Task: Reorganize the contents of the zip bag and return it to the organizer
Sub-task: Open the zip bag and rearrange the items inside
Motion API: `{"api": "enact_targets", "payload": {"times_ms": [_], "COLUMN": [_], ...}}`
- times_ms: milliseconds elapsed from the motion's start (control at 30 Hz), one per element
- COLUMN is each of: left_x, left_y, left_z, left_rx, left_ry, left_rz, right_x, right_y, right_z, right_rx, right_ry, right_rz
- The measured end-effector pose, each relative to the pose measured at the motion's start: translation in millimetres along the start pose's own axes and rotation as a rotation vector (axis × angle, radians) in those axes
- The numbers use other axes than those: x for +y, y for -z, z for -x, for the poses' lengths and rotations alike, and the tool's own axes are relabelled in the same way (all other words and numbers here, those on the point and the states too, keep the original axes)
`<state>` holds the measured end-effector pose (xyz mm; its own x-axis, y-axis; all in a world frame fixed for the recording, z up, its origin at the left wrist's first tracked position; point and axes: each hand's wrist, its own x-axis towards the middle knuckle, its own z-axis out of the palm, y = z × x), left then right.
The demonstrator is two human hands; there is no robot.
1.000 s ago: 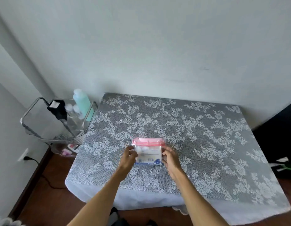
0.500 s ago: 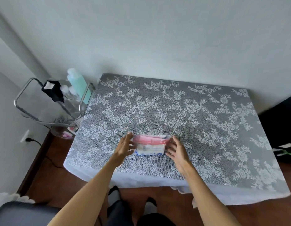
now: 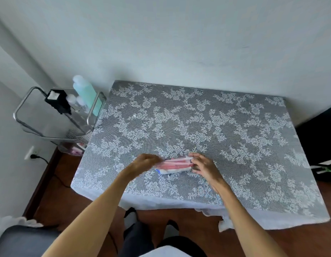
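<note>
Broadly, your table (image 3: 207,127), dressed in a grey lace cloth with white flowers, fills the middle of the view and serves as the work surface; most of it lies bare around the bag. Wire organizer cart (image 3: 55,115) stands at the table's far left corner, just beside the edge, so the return trip looks short. Its top tier carries a tall mint-green bottle (image 3: 86,94), some small clear bottles and a black box-shaped item (image 3: 58,101); a lower tier shows pinkish things, too blurred to name.

Zip bag (image 3: 175,165) lies flat on the cloth near the front edge, between your two hands. You hold it by its ends, likely to keep it pinned while you work the top.

Right hand (image 3: 203,166): fingers spread and curled onto the bag's right end, pressing it rather than pinching it, as far as I can judge. Left hand (image 3: 144,162): at the bag's left end, smeared by motion; I cannot tell whether it is gripping or merely touching.

Bag look: clear plastic, pink band along the zip edge facing away from you, white contents with a blue-printed corner showing at the lower left. Whether the zip is sealed is not readable. It looks soft and slippery; expect the contents to slide.
</note>
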<state>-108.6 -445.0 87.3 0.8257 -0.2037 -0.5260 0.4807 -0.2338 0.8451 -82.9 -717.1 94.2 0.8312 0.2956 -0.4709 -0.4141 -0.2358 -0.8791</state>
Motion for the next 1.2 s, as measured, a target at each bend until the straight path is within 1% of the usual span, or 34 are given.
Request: {"api": "enact_targets", "payload": {"times_ms": [33, 100, 200, 267, 333, 400, 467, 533, 633, 700, 767, 833, 900, 1000, 1067, 1200], "left_x": [2, 8, 19, 23, 24, 21, 18, 15, 14, 16, 18, 16, 12, 9, 9, 15], "left_y": [1, 1, -5, -11, -16, -19, -21, -20, -19, -19, -19, -19, -20, -21, -22, -18], "left_z": [-2, -5, -6, -8, -10, -9, -7, -6, -5, -4, -2, -1, 0, 3, 3, 4], "left_rx": [-0.017, -0.04, -0.089, -0.151, -0.187, -0.199, -0.173, -0.117, -0.07, -0.053, -0.033, -0.002, 0.061, 0.112, 0.112, 0.071], "left_ry": [-0.024, -0.058, -0.107, -0.125, -0.113, -0.139, -0.188, -0.208, -0.262, -0.315, -0.36, -0.4, -0.437, -0.453, -0.455, -0.446], "left_rz": [-0.122, -0.26, -0.389, -0.446, -0.496, -0.55, -0.57, -0.561, -0.586, -0.618, -0.653, -0.696, -0.747, -0.766, -0.758, -0.703], "right_x": [0, 3, 8, 14, 19, 22, 17, 6, -11, -24, -34, -42, -44, -44, -44, -41], "right_y": [1, 1, -3, -5, -6, -6, -6, -3, 1, -2, -6, -10, -12, -16, -18, -18], "right_z": [1, 6, 15, 20, 25, 30, 36, 37, 26, 17, 9, 2, -5, -11, -13, -14], "right_rx": [-0.009, -0.008, 0.067, 0.113, 0.13, 0.116, 0.08, 0.042, -0.001, -0.094, -0.202, -0.287, -0.325, -0.333, -0.335, -0.263], "right_ry": [0.013, 0.029, 0.059, 0.08, 0.092, 0.094, 0.073, 0.071, 0.125, 0.148, 0.112, 0.058, 0.048, 0.056, 0.068, 0.115], "right_rz": [0.047, 0.144, 0.26, 0.284, 0.263, 0.29, 0.326, 0.411, 0.662, 0.81, 0.888, 0.927, 0.933, 0.925, 0.924, 0.864]}}
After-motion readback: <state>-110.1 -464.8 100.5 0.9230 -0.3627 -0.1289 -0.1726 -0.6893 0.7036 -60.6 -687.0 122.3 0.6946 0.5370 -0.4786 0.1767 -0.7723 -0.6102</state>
